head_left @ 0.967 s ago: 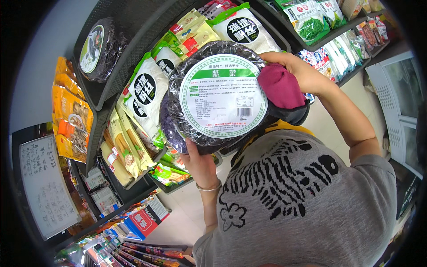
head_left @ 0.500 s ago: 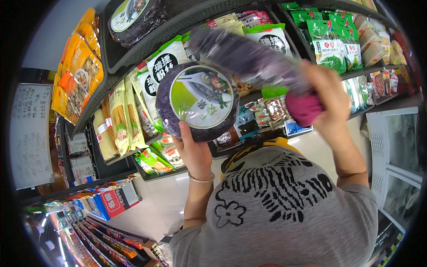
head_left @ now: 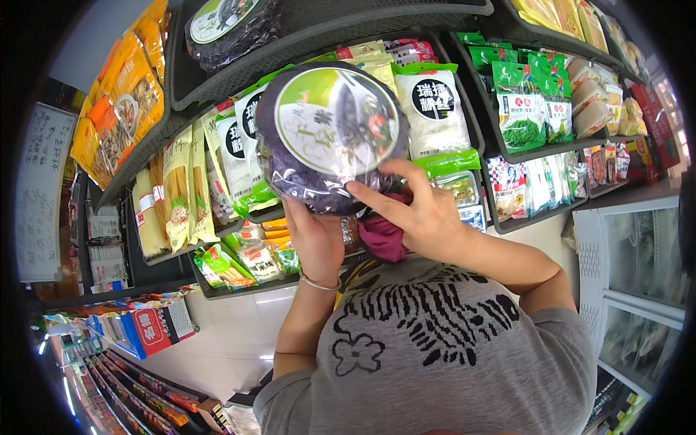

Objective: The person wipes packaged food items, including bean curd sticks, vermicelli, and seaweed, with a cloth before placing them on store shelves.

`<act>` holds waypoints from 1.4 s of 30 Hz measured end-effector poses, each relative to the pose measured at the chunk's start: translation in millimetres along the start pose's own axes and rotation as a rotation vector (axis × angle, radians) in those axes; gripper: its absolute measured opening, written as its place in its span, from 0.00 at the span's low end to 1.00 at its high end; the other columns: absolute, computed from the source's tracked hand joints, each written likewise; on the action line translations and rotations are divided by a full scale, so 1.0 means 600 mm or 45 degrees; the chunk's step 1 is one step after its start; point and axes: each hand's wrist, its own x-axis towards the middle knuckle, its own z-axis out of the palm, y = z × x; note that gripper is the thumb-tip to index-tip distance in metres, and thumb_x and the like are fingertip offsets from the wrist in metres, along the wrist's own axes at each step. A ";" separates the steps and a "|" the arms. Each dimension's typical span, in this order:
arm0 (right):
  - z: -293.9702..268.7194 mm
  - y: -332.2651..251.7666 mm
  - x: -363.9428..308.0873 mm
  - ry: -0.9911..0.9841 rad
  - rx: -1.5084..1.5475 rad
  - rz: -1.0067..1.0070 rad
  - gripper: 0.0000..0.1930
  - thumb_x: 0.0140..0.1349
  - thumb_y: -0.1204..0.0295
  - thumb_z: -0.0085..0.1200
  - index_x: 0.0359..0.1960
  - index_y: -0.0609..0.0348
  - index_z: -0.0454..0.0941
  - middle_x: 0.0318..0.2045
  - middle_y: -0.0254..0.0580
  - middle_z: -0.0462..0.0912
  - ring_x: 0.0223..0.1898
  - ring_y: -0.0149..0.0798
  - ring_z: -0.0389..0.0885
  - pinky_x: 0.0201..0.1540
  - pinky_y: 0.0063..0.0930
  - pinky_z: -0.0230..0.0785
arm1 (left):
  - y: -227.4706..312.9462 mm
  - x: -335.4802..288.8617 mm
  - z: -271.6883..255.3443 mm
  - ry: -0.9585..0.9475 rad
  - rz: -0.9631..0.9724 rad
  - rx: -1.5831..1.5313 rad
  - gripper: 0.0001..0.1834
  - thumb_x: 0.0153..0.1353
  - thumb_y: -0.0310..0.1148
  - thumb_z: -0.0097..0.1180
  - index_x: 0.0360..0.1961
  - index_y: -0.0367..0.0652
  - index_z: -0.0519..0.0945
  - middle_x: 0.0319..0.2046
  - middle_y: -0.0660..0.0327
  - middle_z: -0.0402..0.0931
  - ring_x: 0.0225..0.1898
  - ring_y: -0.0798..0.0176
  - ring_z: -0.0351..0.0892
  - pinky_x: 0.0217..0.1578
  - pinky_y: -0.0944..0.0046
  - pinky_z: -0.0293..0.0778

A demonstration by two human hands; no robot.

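Observation:
A round, dark purple pack of what looks like dried seaweed (head_left: 283,156), in clear film with a green and white label, is held up before the shelves. My left hand (head_left: 315,235) grips its lower left edge, palm beneath and thumb at the side. At the lower right edge, my right hand (head_left: 424,217) has its fingertips against the film. A crumpled magenta cloth (head_left: 384,235) hangs under that hand, held in its palm. Whether a second pack lies behind the first is hidden.
White and green noodle packs (head_left: 435,109) fill the tray behind. A similar round pack (head_left: 232,32) lies on the upper shelf. Orange bags (head_left: 134,90) stand at left, green bags (head_left: 518,101) at right. A glass-fronted cabinet (head_left: 591,254) stands far right.
My right hand has come left and down to the labelled pack with the magenta cloth. The second dark pack it held edge-on no longer shows separately. The labelled pack has risen slightly.

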 end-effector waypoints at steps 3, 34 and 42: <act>0.014 0.016 -0.004 -0.021 -0.096 0.084 0.33 0.46 0.80 0.49 0.58 0.40 0.66 0.54 0.53 0.63 0.17 0.33 0.75 0.15 0.24 0.69 | 0.013 0.001 0.017 -0.270 -0.130 -0.205 0.26 0.68 0.45 0.36 0.62 0.42 0.55 0.60 0.57 0.57 0.60 0.58 0.59 0.57 0.53 0.60; 0.037 0.265 -0.021 0.241 1.406 1.432 0.40 0.53 0.66 0.60 0.63 0.65 0.49 0.44 0.54 0.74 0.39 0.35 0.78 0.38 0.26 0.73 | -0.178 0.083 0.071 -1.174 0.736 1.378 0.28 0.60 0.34 0.50 0.57 0.28 0.59 0.59 0.38 0.57 0.62 0.42 0.57 0.61 0.56 0.54; 0.051 0.260 -0.022 0.254 1.279 1.410 0.33 0.55 0.67 0.58 0.60 0.63 0.55 0.39 0.45 0.75 0.35 0.31 0.77 0.35 0.23 0.71 | -0.157 0.078 0.054 -1.229 0.772 1.389 0.27 0.56 0.30 0.55 0.56 0.32 0.62 0.55 0.42 0.64 0.57 0.43 0.64 0.57 0.56 0.60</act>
